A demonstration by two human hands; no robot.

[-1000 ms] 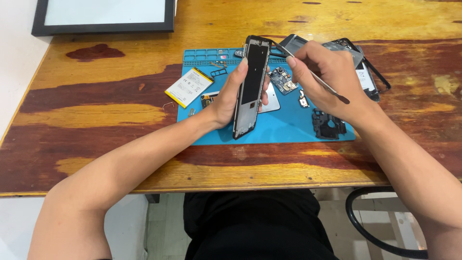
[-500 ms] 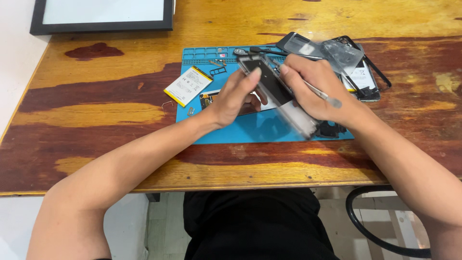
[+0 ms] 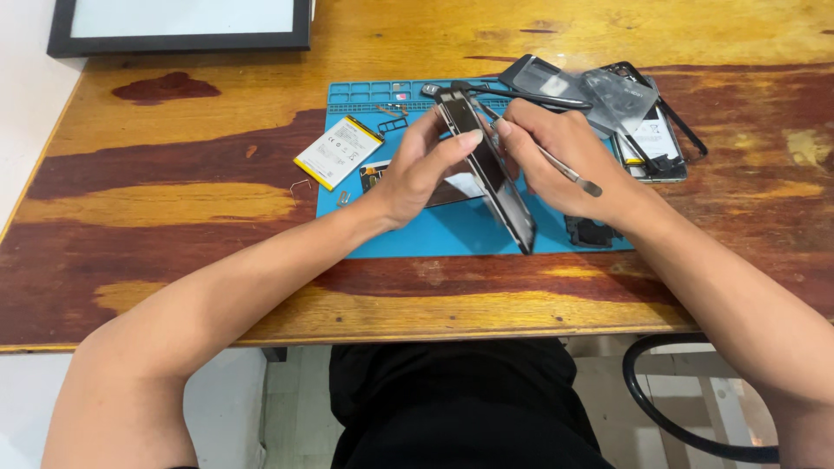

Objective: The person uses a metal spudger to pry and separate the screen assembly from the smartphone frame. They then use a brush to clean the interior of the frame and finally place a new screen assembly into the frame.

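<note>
Near, lower frame: dark lap, wooden table edge (image 3: 434, 321). Frame centre: left hand (image 3: 415, 174) gripping phone frame (image 3: 486, 169), now tilted on edge with lower end down by the mat, upper end up; half a second back lay flatter across the mat, a second back stood more upright. Right hand (image 3: 556, 156) closed round a thin metal tool (image 3: 565, 172), tip at the frame's upper part; same grip as before, so probably still working that spot, just re-angled. Blue mat (image 3: 452, 234) under both hands; small dark part (image 3: 592, 231) at right, battery (image 3: 338, 152) at left edge. Mat's tray slots (image 3: 369, 90) along far edge: a few tiny bits, too small to tell. Farther right: stacked phone parts (image 3: 643, 130). Upper left: black picture frame (image 3: 174, 26).
</note>
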